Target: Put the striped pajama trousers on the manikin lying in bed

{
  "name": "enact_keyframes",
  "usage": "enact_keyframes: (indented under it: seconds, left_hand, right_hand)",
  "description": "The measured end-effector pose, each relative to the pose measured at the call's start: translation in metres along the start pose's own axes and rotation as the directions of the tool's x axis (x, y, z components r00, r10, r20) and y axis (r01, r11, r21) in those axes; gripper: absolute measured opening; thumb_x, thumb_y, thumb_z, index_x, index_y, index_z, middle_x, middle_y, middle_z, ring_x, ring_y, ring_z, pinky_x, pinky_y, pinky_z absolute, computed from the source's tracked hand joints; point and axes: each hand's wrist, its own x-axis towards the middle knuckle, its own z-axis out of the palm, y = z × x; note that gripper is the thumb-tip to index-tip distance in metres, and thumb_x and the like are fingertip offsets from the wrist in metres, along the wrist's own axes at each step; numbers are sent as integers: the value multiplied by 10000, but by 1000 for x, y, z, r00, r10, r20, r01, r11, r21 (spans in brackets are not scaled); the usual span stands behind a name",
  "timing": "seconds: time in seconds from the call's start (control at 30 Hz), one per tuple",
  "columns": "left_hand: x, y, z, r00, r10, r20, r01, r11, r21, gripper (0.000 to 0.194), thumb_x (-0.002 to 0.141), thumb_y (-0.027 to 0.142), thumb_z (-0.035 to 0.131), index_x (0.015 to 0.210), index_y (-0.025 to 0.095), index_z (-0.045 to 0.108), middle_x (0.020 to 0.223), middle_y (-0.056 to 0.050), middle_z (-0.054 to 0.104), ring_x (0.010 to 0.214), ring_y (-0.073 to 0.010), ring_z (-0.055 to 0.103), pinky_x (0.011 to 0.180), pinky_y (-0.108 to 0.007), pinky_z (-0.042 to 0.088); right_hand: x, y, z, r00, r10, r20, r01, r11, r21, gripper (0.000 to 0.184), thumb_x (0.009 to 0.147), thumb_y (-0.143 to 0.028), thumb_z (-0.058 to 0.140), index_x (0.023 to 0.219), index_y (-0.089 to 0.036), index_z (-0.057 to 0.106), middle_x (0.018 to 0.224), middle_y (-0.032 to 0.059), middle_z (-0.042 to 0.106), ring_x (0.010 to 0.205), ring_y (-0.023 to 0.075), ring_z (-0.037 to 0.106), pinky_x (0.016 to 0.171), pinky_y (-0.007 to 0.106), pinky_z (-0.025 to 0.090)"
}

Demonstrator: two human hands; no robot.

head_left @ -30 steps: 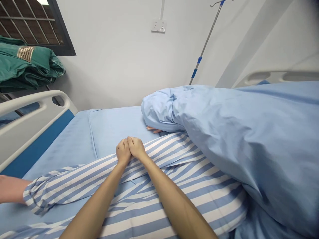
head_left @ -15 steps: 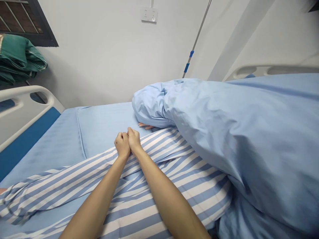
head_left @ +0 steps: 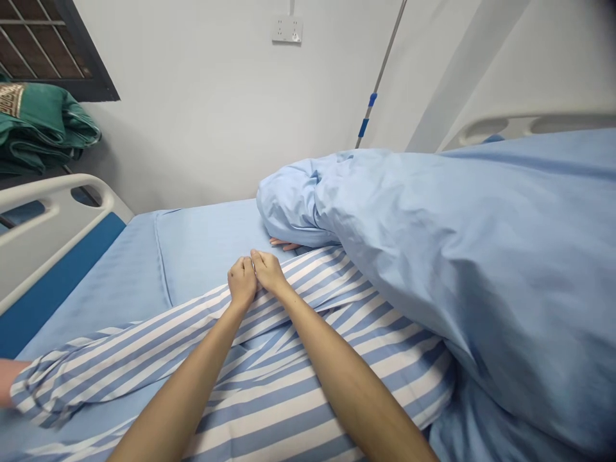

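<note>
Both of my hands are closed into fists, side by side at the far edge of a blue-and-white striped trouser leg [head_left: 158,340]. My left hand [head_left: 242,281] has its fingers curled down at the cloth. Close by on the right, my right hand [head_left: 268,271] is curled at the same edge; the fingertips of both are hidden. The trousers are on a figure lying on the bed. A bare foot or ankle [head_left: 12,382] shows past the cuff. Part of the figure's hand [head_left: 285,244] peeks from under a light blue quilt [head_left: 409,231].
The bed has a light blue sheet [head_left: 206,234] and a white-and-blue end board [head_left: 62,237] at left. A further board [head_left: 524,122] stands at right. Folded green cloth [head_left: 43,128] lies beyond the left end. A metal pole [head_left: 385,64] and a socket [head_left: 287,29] are by the wall.
My fists have shifted slightly right and a small gap shows between them. More of the foot shows past the cuff at left. The view has tilted a little.
</note>
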Motion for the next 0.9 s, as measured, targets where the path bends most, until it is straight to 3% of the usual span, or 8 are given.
enact_keyframes:
  seconds: [0.1,0.27,0.33,0.43,0.53,0.63,0.77,0.9]
  left_hand:
    - [9,16,2,1000,-16,17,17,996,-87,310,796,294,370,502,200,390,496,30,433,520,-107,374,514,-240,279]
    - [24,50,17,993,-2,-119,-33,956,-291,272,768,253,373,505,206,322,474,50,326,486,-89,331,486,-226,290]
    - [22,51,25,991,-30,-128,-9,957,-290,282,778,264,371,507,208,317,478,50,332,487,-90,332,484,-228,288]
    - [11,38,34,991,-84,-108,66,984,-163,312,782,259,387,479,202,342,472,42,376,498,-95,342,499,-238,276]
    - [5,25,36,996,-71,-59,67,995,-68,328,793,282,409,479,200,371,482,32,430,507,-99,355,512,-245,268]
    - [5,21,34,1000,-18,-13,18,999,-42,349,820,316,391,492,199,387,498,21,464,514,-102,369,518,-246,266]
    - [5,20,34,998,54,18,-54,998,-24,369,850,350,335,523,198,412,516,16,477,525,-105,373,532,-242,266]
    - [4,19,38,999,27,21,-26,1000,-12,350,830,334,357,519,192,428,531,17,487,549,-107,380,546,-241,274]
  right_hand:
    - [4,2,-1,999,37,-40,-30,988,149,422,877,-430,321,544,-189,421,505,-27,438,510,107,393,499,226,282]
    - [12,4,-7,982,181,-45,-149,909,389,416,845,-479,334,535,-203,362,445,-46,351,445,95,343,460,227,292]
    - [15,7,-9,969,236,-73,-183,886,427,408,835,-488,347,539,-207,350,452,-45,352,452,96,342,459,228,297]
    - [17,9,-10,951,284,-121,-208,879,428,403,840,-466,346,530,-210,324,463,-43,355,463,99,344,469,230,305]
    - [15,4,-12,948,264,-179,-199,928,316,389,861,-417,334,535,-206,339,489,-30,397,493,107,373,488,230,305]
    - [10,-8,-18,963,97,-252,-93,995,29,383,892,-376,311,564,-197,394,532,-10,457,536,119,410,528,233,297]
    - [5,-15,-31,986,-123,-113,76,933,-353,337,905,-344,334,661,-190,509,576,15,530,573,136,470,579,239,289]
    - [9,2,-37,992,-22,-122,-22,935,-354,375,915,-330,313,661,-183,546,635,43,600,610,147,514,584,241,295]
